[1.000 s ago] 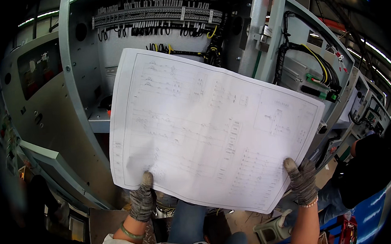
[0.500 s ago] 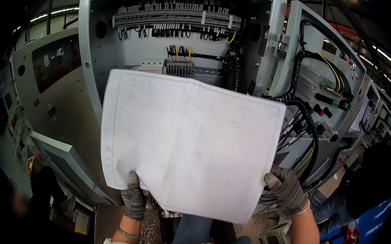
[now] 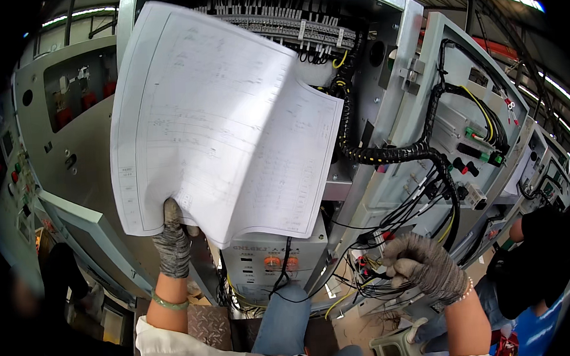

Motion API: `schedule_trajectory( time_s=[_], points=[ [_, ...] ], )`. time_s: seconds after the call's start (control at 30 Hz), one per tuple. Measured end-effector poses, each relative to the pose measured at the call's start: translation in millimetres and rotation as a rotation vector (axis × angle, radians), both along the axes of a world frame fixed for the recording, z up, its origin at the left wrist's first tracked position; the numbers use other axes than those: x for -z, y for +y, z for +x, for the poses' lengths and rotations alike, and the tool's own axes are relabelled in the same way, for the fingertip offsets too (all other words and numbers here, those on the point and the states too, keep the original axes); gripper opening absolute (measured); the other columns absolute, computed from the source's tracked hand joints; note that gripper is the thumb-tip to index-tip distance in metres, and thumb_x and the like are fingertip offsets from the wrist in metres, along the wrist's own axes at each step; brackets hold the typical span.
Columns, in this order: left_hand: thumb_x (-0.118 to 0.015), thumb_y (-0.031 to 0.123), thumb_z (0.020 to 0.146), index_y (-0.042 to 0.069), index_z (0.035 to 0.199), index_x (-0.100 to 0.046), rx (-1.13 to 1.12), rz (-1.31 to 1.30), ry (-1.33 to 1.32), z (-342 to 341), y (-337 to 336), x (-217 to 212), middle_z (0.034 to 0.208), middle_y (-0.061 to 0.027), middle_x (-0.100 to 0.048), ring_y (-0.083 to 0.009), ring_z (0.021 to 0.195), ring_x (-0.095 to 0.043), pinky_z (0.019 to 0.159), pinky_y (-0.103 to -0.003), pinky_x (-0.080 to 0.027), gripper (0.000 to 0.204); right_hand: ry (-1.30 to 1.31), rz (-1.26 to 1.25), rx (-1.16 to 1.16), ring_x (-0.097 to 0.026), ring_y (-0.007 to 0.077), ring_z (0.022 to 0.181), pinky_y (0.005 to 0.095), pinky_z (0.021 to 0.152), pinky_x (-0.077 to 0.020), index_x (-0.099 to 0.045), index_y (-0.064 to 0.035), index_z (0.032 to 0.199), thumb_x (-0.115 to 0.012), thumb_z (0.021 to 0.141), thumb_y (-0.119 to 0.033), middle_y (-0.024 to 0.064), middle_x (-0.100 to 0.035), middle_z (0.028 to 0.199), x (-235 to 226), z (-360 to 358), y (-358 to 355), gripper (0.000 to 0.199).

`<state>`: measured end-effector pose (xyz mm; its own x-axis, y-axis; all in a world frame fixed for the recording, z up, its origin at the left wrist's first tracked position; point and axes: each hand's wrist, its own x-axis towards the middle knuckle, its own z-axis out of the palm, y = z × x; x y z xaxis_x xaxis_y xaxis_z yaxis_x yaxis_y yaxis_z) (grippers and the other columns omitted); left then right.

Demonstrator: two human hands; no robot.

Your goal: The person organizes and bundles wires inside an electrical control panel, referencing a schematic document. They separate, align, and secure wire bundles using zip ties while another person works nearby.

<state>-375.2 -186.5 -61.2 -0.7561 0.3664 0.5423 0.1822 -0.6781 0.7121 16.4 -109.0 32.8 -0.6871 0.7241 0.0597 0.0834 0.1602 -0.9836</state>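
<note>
A large white wiring diagram sheet [image 3: 196, 118] with faint printed lines and a fold down its right part is held up in front of an open electrical cabinet. My gloved left hand [image 3: 173, 240] pinches its lower left edge, thumb on the front face. Its right part bends back at the crease, free of my right hand. My gloved right hand [image 3: 424, 267] is off the paper, lower right, with its fingers curled in. Loose black wires [image 3: 376, 283] lie beside and behind those fingers; whether any are gripped is hidden.
Terminal strips [image 3: 269, 25] line the cabinet top, partly behind the sheet. A thick black cable harness [image 3: 394, 153] runs to the open right door [image 3: 476, 94]. Below the sheet sits a grey unit [image 3: 277, 260] with orange parts. A person [image 3: 531, 261] is at the right.
The paper has risen and moved left with my left hand, and its right part has folded back. My right hand has let go of it and curled its fingers near the wires.
</note>
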Motion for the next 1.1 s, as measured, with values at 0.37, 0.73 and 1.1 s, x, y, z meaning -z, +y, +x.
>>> schedule_trajectory(
  time_s=[0.37, 0.73, 1.1],
  points=[
    [-0.056, 0.03, 0.088, -0.001, 0.115, -0.048, 0.001, -0.013, 0.22, -40.8, 17.5, -115.0, 0.097, -0.0098, -0.058, -0.0139, 0.067, -0.059, 0.054, -0.023, -0.049, 0.042, 0.229, 0.358, -0.15, -0.063, 0.0193, 0.087, 0.0265, 0.066, -0.0563, -0.046, 0.0019, 0.113, -0.048, 0.085, -0.001, 0.0188, -0.059, 0.106, -101.1, -85.6, -18.6, 0.028],
    [-0.063, 0.032, 0.083, -0.008, 0.116, -0.045, 0.183, 0.12, -0.128, 1.1, 114.5, -152.0, 0.105, -0.0159, -0.053, -0.0171, 0.075, -0.06, 0.053, -0.024, -0.055, 0.055, 0.233, 0.948, 0.193, -0.062, 0.0146, 0.081, 0.0262, 0.069, -0.0543, -0.063, -0.0014, 0.096, -0.063, 0.083, -0.016, 0.0103, -0.065, 0.089, -202.2, -171.1, 45.6, 0.02],
    [-0.058, 0.021, 0.087, -0.005, 0.116, -0.047, 0.321, 0.315, -0.212, 1.7, 122.4, -153.9, 0.112, -0.0137, -0.052, -0.0196, 0.077, -0.061, 0.058, -0.027, -0.057, 0.041, 0.116, 1.25, 0.481, -0.063, 0.0159, 0.083, 0.0307, 0.078, -0.0509, -0.066, -0.0085, 0.097, -0.069, 0.077, -0.025, 0.0075, -0.067, 0.09, -267.8, -244.7, 70.1, 0.027]
  ],
)
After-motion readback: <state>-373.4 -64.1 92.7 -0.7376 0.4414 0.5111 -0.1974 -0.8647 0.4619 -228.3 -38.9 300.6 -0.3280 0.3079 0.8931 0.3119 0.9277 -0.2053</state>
